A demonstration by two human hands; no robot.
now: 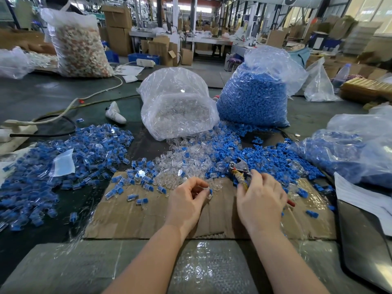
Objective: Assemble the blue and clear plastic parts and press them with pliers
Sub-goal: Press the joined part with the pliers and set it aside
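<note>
My left hand [187, 200] pinches a clear plastic part with a blue piece [209, 191] at its fingertips, over the cardboard sheet [131, 217]. My right hand [262, 202] grips the pliers [239, 168] by their handles, metal jaws pointing away into the loose blue parts [273, 158]. A heap of loose clear parts [182, 162] lies just beyond my left hand. To the left spreads a big pile of assembled blue-and-clear pieces [70, 158].
A clear bag of clear parts [178, 102] and a bag of blue parts [254, 96] stand behind the heaps. Another bag of blue parts [350, 151] lies at right. A power strip with cables [14, 128] sits far left. Bubble wrap [201, 268] covers the near edge.
</note>
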